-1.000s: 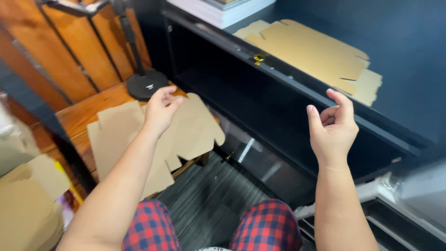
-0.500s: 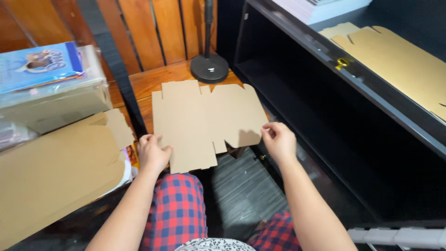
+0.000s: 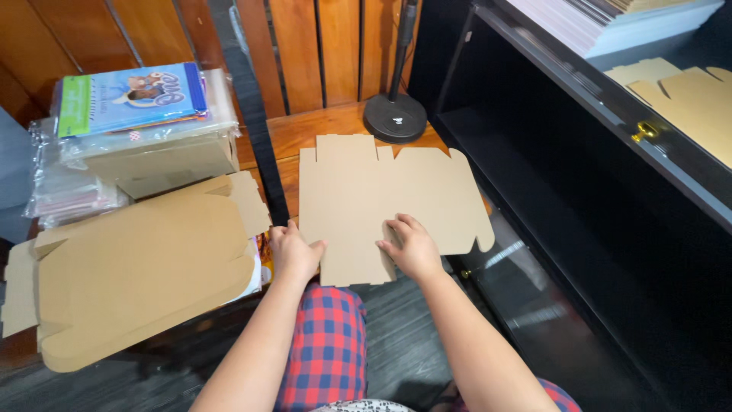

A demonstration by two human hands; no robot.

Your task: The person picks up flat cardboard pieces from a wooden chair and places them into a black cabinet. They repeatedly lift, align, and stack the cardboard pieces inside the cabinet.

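Observation:
A flat, unfolded cardboard box blank (image 3: 381,194) lies on a low wooden surface in front of me. My left hand (image 3: 293,252) grips its near left edge, thumb on top. My right hand (image 3: 412,246) rests on the blank's near middle, fingers curled against the cardboard. Both forearms reach forward over my red and blue plaid trousers (image 3: 324,343).
A second folded cardboard piece (image 3: 145,267) lies at the left. Behind it stand plastic-wrapped packs topped by a colourful booklet (image 3: 133,99). A black round stand base (image 3: 394,118) sits beyond the blank. A black shelf unit (image 3: 610,191) fills the right, with more cardboard blanks (image 3: 686,99) on top.
My view has swung left and down. My hands came down from the air onto the cardboard blank, and since half a second ago both moved inward along its near edge.

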